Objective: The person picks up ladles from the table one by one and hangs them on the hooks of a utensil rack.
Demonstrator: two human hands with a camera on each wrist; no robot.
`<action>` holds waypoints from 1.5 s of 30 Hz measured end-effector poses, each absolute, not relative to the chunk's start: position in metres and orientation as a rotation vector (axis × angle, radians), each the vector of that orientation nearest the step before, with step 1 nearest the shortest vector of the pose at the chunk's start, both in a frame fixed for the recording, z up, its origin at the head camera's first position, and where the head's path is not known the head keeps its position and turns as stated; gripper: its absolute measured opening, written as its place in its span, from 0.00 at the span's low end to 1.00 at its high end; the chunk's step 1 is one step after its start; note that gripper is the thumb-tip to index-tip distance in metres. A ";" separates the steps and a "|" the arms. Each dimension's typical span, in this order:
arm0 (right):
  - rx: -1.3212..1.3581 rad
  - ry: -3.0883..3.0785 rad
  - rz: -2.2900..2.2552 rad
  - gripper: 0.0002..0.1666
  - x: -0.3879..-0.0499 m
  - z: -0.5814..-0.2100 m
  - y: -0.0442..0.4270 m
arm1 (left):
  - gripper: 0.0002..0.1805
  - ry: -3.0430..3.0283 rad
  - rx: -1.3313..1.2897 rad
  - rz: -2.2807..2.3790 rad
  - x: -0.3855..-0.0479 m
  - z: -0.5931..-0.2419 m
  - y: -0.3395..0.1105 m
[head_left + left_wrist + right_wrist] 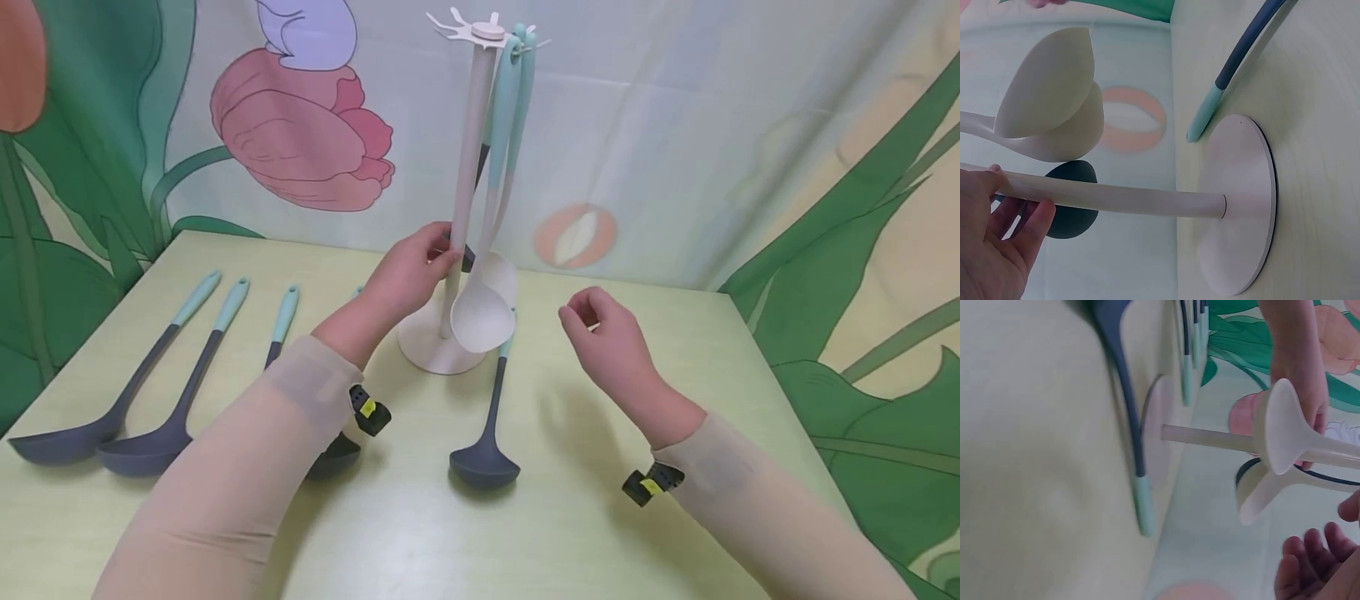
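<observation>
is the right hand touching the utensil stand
No, the right hand is to the right of the utensil stand, with a visible gap between them.

On the table (570, 542), several ladles (146, 450) lie left of your left hand (405, 273). Between it and your right hand (609, 340), spoons (482, 321) hang from the stand (467, 158); another ladle (486, 465) lies beside it, reaching toward you.
</observation>
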State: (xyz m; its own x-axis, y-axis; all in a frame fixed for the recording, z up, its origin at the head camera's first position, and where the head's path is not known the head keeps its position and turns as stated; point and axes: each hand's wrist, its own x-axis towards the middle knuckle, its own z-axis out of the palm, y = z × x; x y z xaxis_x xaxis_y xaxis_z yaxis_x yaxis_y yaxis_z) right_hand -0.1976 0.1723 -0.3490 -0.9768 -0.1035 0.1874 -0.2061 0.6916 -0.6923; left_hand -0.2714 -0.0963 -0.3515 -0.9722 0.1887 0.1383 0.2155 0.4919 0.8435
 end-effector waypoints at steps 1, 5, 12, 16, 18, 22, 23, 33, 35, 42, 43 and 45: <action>0.245 -2.817 1.128 0.13 -0.197 -0.353 0.174 | 0.23 -2.688 -0.359 -1.531 -0.271 -0.351 -0.096; 0.271 -3.015 0.988 0.14 -0.195 -0.366 0.173 | 0.22 -2.666 -0.354 -1.589 -0.271 -0.351 -0.097; 0.365 -3.177 0.835 0.16 -0.198 -0.385 0.159 | 0.20 -2.654 -0.331 -1.616 -0.268 -0.350 -0.098; 0.345 -3.284 0.826 0.17 -0.200 -0.393 0.154 | 0.19 -2.645 -0.346 -1.617 -0.268 -0.348 -0.095; 0.328 -3.337 0.834 0.17 -0.200 -0.396 0.151 | 0.19 -2.648 -0.342 -1.615 -0.268 -0.347 -0.095; 0.319 -3.393 0.817 0.19 -0.198 -0.400 0.146 | 0.18 -2.651 -0.330 -1.627 -0.267 -0.346 -0.095; 0.317 -3.405 0.810 0.20 -0.198 -0.401 0.144 | 0.18 -2.651 -0.329 -1.628 -0.267 -0.346 -0.095; 0.306 -3.458 0.771 0.23 -0.199 -0.413 0.136 | 0.18 -2.637 -0.285 -1.560 -0.265 -0.351 -0.091; 0.303 -3.457 0.780 0.23 -0.200 -0.415 0.135 | 0.18 -2.642 -0.264 -1.528 -0.264 -0.351 -0.088; 0.321 -3.454 0.775 0.24 -0.201 -0.423 0.131 | 0.20 -2.634 -0.227 -1.432 -0.260 -0.352 -0.083; 0.327 -3.451 0.773 0.24 -0.201 -0.424 0.131 | 0.20 -2.634 -0.222 -1.423 -0.260 -0.352 -0.083; 0.339 -3.447 0.771 0.24 -0.201 -0.425 0.131 | 0.21 -2.628 -0.220 -1.415 -0.260 -0.351 -0.082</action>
State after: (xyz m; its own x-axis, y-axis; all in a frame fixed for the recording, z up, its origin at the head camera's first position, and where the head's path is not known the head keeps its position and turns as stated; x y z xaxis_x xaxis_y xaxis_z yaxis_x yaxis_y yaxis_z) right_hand -0.2010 0.1305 -0.4251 -0.9009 -0.2639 -0.3446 -0.0920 0.8920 -0.4425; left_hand -0.2598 -0.0820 -0.3514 -0.9783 0.0582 0.1988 0.1980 0.5445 0.8151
